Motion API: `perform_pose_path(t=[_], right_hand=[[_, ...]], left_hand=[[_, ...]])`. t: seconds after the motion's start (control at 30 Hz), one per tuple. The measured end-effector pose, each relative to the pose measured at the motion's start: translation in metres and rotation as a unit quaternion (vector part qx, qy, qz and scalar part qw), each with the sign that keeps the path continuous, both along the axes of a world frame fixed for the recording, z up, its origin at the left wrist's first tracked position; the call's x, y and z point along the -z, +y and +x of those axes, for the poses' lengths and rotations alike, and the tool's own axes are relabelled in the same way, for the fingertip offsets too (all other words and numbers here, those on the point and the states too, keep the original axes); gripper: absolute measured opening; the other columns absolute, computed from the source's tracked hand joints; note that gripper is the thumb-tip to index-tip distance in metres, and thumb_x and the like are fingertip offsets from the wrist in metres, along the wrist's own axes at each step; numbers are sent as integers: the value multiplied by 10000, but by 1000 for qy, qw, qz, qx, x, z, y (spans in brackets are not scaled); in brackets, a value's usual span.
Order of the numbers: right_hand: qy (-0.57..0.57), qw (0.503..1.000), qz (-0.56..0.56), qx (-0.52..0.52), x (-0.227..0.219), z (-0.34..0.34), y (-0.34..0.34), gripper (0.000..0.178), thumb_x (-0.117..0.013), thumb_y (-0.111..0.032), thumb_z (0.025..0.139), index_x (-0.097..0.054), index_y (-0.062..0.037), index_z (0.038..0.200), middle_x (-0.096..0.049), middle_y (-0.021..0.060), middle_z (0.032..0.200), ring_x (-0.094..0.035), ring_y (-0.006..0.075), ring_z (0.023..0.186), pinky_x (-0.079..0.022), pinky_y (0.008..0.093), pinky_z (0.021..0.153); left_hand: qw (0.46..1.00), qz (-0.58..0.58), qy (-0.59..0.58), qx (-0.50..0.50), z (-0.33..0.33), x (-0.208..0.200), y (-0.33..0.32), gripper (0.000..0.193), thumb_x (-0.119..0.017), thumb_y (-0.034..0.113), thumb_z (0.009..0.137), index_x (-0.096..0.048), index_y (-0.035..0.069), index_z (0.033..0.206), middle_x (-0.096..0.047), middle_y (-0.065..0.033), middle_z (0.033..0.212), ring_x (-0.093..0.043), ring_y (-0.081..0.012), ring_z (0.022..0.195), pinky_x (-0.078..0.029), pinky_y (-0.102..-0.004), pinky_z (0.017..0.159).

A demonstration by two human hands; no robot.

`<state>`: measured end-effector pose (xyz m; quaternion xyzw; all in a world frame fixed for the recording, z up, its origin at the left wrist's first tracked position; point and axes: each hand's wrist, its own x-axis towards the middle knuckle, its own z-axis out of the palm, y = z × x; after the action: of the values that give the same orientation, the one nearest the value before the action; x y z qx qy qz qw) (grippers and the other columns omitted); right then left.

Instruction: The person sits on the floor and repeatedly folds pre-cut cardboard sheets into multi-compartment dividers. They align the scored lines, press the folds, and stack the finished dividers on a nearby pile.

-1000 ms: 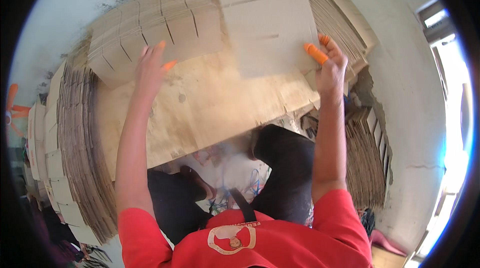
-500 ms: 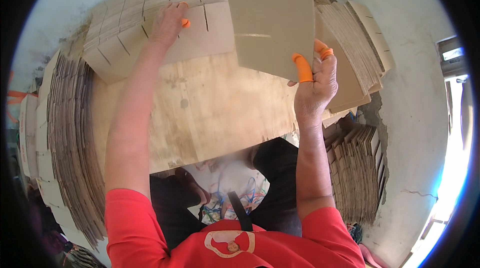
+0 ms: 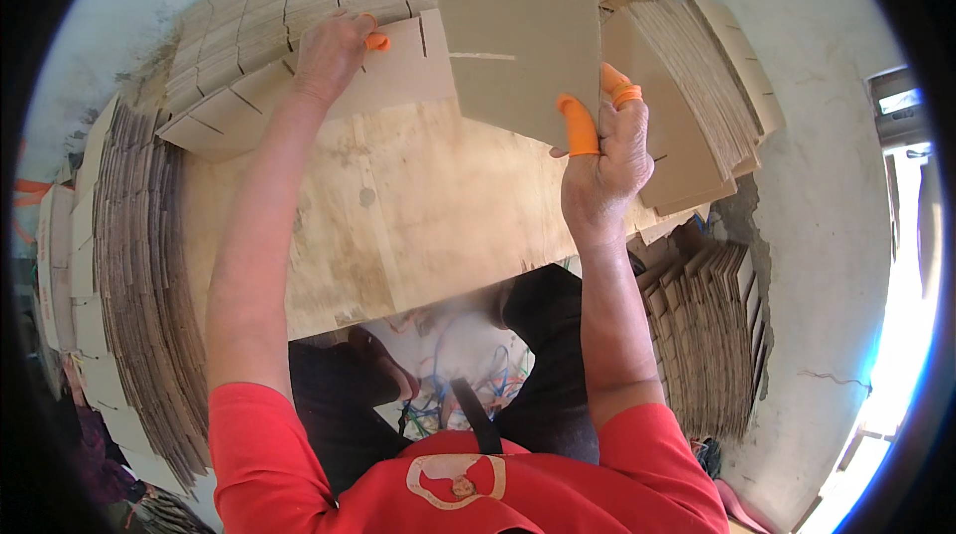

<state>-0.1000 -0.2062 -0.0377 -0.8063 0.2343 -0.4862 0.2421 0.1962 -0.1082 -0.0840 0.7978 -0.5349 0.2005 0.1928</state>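
A worker in a red shirt (image 3: 468, 494) handles slotted cardboard at a plywood tabletop (image 3: 398, 225), a sheet at each hand. Above the tabletop's far right part, the right hand (image 3: 605, 160) grips a broad cardboard sheet (image 3: 518, 26) by its near lower corner, an orange finger cover (image 3: 578, 126) pressed to its face. At the tabletop's far left side, the left hand (image 3: 334, 56) appears to pinch the upper edge of a slotted strip (image 3: 408, 56), though its fingertips are partly hidden. Behind that strip, along the tabletop's far edge, stands a thick stack of slotted pieces (image 3: 269, 11).

By all appearances the work is at an early point for this pair: the sheet is lifted and the strip is in hand, but the two are apart, their slots not joined. Plenty is left to handle, with more cardboard piled beyond the tabletop's right end (image 3: 677, 86), along its left side (image 3: 144, 285) and below its near right corner (image 3: 707, 335).
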Motion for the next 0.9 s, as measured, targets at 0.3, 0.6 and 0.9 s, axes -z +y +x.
perform_pose_path(t=[0.3,0.6,0.9], right_hand=[[-11,1000,-5,7,4,1,2,423,-699,20,853,-552,-13,1248,-684,125,986,-652,179,720,-518,239,643],[5,999,-45,-19,13,4,3,399,-668,6,887,-524,4,1260,-664,118,1143,-684,107,820,-545,217,538],[70,997,-11,-9,-2,-1,8,428,-658,-9,890,-519,-50,1292,-657,148,786,-617,246,580,-499,303,541]], left_hand=[[991,-3,-85,100,-7,4,0,285,-644,46,760,-604,86,1040,-648,-46,870,-590,-229,930,-482,-369,809],[994,42,-31,100,-17,7,-5,230,-614,20,819,-589,78,1041,-659,-74,819,-633,-276,869,-456,-391,853],[990,57,50,123,-43,6,9,68,-613,10,798,-621,42,857,-642,-162,735,-639,-331,737,-512,-432,624]])
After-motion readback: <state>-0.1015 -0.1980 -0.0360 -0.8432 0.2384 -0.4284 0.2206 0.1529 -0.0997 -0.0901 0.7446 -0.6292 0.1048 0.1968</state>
